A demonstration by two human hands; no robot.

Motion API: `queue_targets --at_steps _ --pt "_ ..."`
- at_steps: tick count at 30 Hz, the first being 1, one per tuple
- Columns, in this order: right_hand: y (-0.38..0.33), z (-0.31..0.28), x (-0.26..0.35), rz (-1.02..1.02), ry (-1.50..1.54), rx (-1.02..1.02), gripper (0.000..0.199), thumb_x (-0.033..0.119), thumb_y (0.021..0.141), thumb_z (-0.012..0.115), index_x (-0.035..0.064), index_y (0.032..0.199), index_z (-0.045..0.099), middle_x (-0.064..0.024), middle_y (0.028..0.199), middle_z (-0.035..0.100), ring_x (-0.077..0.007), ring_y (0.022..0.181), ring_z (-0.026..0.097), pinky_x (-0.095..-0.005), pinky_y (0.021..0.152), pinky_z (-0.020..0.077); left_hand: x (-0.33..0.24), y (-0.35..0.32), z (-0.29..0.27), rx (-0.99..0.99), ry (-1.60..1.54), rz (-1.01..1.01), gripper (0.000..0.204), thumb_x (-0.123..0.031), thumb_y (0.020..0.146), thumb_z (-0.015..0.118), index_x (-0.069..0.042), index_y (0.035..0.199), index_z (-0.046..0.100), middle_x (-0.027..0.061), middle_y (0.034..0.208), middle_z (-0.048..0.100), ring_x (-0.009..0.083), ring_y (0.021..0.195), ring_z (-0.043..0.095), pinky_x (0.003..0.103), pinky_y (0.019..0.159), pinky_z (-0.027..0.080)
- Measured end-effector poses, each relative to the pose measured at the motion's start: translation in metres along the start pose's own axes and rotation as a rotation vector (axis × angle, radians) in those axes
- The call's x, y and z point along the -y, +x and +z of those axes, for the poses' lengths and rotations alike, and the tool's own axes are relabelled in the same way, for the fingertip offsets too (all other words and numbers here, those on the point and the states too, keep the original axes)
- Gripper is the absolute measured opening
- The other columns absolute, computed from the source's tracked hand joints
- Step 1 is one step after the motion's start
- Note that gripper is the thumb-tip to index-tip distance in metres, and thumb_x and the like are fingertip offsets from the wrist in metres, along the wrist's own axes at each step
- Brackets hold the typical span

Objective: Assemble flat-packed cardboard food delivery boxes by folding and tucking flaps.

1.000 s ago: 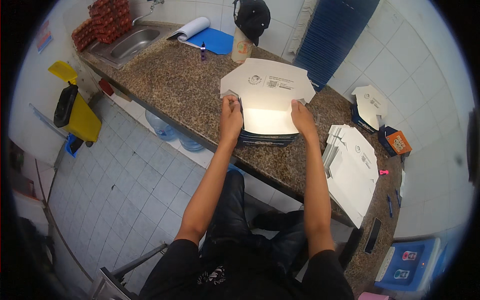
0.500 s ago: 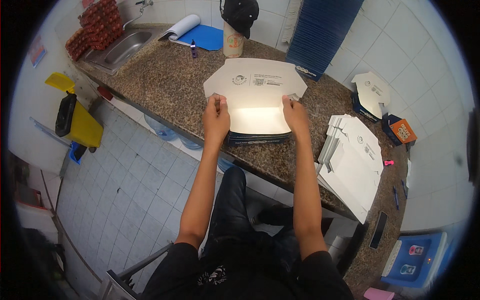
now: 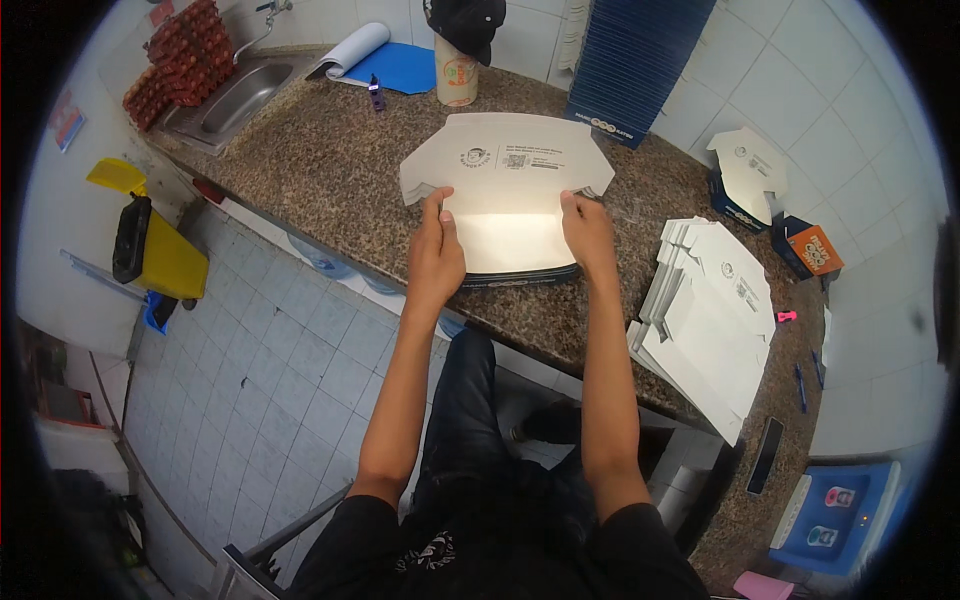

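A partly folded cardboard box (image 3: pixel 510 238), white inside and dark blue outside, sits on the counter in front of me, its printed lid flap (image 3: pixel 525 150) raised toward the far side. My left hand (image 3: pixel 436 250) grips its left side at the folded corner, with one finger pointing up along the wall. On the opposite side, my right hand (image 3: pixel 588 235) pinches the right corner between thumb and fingers. Both hands partly cover the side walls, and the fingertips behind the board are hidden.
To the right lies a stack of flat white box blanks (image 3: pixel 710 320). A tall stack of dark blue boxes (image 3: pixel 640 70) stands behind. Two small boxes, a phone (image 3: pixel 766 456), pens and a blue tray (image 3: pixel 835 520) line the right side. A sink (image 3: pixel 240 100) holds the far left.
The fingers of my left hand have straightened along the box's left wall. My right hand keeps its pinch, with only a slight shift. The whole view has tilted a little.
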State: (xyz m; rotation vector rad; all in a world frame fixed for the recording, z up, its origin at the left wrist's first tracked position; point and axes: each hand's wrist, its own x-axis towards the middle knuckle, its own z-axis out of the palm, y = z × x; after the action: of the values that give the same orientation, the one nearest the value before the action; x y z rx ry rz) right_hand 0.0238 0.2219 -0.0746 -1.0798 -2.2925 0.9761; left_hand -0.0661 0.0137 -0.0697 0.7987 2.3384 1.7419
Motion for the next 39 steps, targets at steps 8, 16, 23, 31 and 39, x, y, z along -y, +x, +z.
queue_targets --at_steps 8,16,23,31,39 --pt "-0.014 0.001 -0.003 -0.102 0.086 -0.109 0.039 0.036 0.097 0.050 0.0050 0.104 0.073 -0.0242 0.099 0.070 -0.0448 0.095 0.065 -0.0483 0.086 0.0503 0.023 -0.006 0.007 -0.099 0.029 0.148 0.037 -0.029 0.108 0.028 -0.017 0.139 0.044 0.0264 0.112 0.065 0.0427 0.103 0.065 0.045 0.089 0.048" --pt "-0.002 0.003 0.000 0.013 0.085 -0.025 0.046 0.041 0.097 0.048 0.0024 0.094 0.073 -0.0246 0.100 0.069 -0.0452 0.096 0.065 -0.0500 0.087 0.0504 0.017 -0.007 0.011 -0.070 -0.007 0.068 0.039 -0.035 0.108 0.030 -0.019 0.139 0.047 0.0210 0.130 0.059 0.0336 0.119 0.059 0.040 0.099 0.044" --pt "0.058 -0.131 -0.024 -0.020 -0.225 0.033 0.045 0.046 0.090 0.058 0.0052 0.095 0.075 -0.0224 0.100 0.071 -0.0406 0.103 0.066 -0.0491 0.090 0.0517 0.018 -0.005 0.031 -0.167 -0.305 0.092 0.042 -0.025 0.105 0.037 -0.005 0.141 0.046 0.0184 0.146 0.043 0.0308 0.135 0.041 0.039 0.113 0.029" --pt "0.137 -0.214 -0.207 0.193 -0.816 -0.312 0.068 0.040 0.085 0.071 0.0140 0.142 0.046 -0.0093 0.148 0.048 -0.0307 0.139 0.042 -0.0561 0.112 0.0346 0.013 -0.001 0.062 -0.169 -0.136 0.230 0.051 -0.026 0.100 0.050 -0.005 0.146 0.041 0.0203 0.147 0.043 0.0343 0.138 0.039 0.044 0.115 0.027" --pt "0.128 -0.226 -0.176 -0.434 -0.407 -0.346 0.034 0.022 0.089 0.068 0.0136 0.121 0.063 -0.0127 0.105 0.069 -0.0344 0.106 0.063 -0.0468 0.090 0.0486 0.009 0.000 0.071 -0.136 0.062 0.252 0.052 -0.036 0.097 0.058 -0.009 0.140 0.047 0.0228 0.138 0.050 0.0391 0.131 0.046 0.048 0.107 0.037"
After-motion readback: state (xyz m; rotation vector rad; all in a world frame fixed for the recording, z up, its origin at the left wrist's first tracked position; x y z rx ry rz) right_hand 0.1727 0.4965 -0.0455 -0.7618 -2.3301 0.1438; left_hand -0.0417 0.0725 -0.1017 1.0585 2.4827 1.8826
